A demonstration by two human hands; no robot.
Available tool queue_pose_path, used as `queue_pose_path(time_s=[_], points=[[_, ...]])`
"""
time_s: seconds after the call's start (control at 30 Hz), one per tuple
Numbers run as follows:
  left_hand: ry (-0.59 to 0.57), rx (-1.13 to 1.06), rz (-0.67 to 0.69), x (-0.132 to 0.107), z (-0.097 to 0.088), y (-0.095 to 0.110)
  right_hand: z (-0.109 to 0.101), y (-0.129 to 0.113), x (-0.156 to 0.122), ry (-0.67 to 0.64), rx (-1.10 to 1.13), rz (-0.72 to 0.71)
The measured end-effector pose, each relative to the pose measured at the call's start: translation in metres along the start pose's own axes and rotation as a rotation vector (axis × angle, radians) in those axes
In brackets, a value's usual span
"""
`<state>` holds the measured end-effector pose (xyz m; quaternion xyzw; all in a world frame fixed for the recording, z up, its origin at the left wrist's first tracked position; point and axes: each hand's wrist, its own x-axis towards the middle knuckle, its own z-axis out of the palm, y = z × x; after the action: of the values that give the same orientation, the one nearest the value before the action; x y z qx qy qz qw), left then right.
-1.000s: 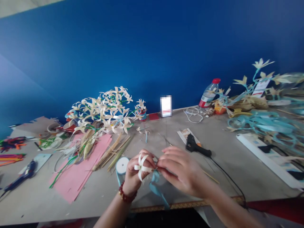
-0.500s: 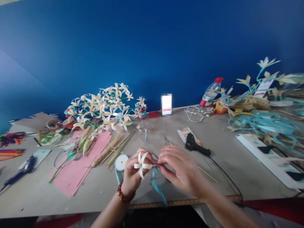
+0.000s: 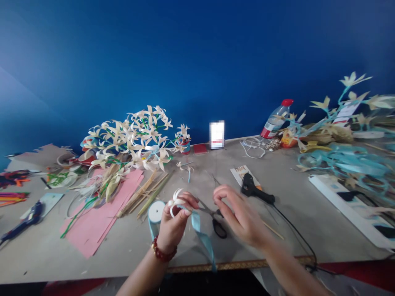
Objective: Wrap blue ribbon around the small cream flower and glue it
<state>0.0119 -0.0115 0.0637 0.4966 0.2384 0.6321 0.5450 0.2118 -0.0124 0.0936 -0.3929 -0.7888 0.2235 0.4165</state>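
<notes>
My left hand (image 3: 176, 222) is closed around a white paper-like flower (image 3: 176, 198), its curled petals standing above the fingers. A light blue ribbon (image 3: 203, 238) comes from the left fingertips and hangs over the table's front edge. My right hand (image 3: 239, 216) hovers a short way to the right, fingers curled in toward the thumb; whether anything is pinched there I cannot make out. Between the hands, scissors (image 3: 219, 228) with black handles lie on the table. Beside my left wrist is a roll of blue ribbon (image 3: 156, 211) with a white core.
Behind stands a bunch of white flowers (image 3: 135, 135). Pink sheets (image 3: 83, 234) and dry stalks (image 3: 148, 191) lie left, with a blue glue gun (image 3: 37, 211). On the right are a black glue gun (image 3: 254, 190), its cord, a power strip (image 3: 339, 205), blue ribbon loops (image 3: 348, 160) and a bottle (image 3: 276, 119).
My right hand has drawn away from the flower's base, uncovering the scissors. In my left hand the flower has turned upward and left, and the blue ribbon now trails from the fingertips.
</notes>
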Motion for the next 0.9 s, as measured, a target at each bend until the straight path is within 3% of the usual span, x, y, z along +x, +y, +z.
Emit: queue_pose_path(time_s=[0.13, 0.3, 0.47, 0.57, 0.63, 0.9], points=[[0.054, -0.129, -0.126, 0.001, 0.003, -0.001, 0.004, 0.02, -0.003, 0.006, -0.129, 0.112], [0.056, -0.166, -0.156, 0.001, 0.005, -0.003, 0.007, 0.027, -0.006, 0.037, -0.141, 0.107], [0.048, -0.132, -0.164, 0.0, 0.006, -0.006, 0.006, 0.007, 0.0, -0.056, 0.226, 0.27], [0.034, -0.136, -0.169, -0.001, 0.007, -0.007, 0.008, -0.007, 0.008, -0.153, 0.443, 0.236], [0.032, -0.153, -0.178, -0.001, 0.008, -0.007, 0.01, -0.013, 0.012, -0.183, 0.51, 0.242], [-0.004, -0.173, -0.234, -0.003, 0.009, -0.004, 0.02, -0.019, 0.016, -0.229, 0.764, 0.488]])
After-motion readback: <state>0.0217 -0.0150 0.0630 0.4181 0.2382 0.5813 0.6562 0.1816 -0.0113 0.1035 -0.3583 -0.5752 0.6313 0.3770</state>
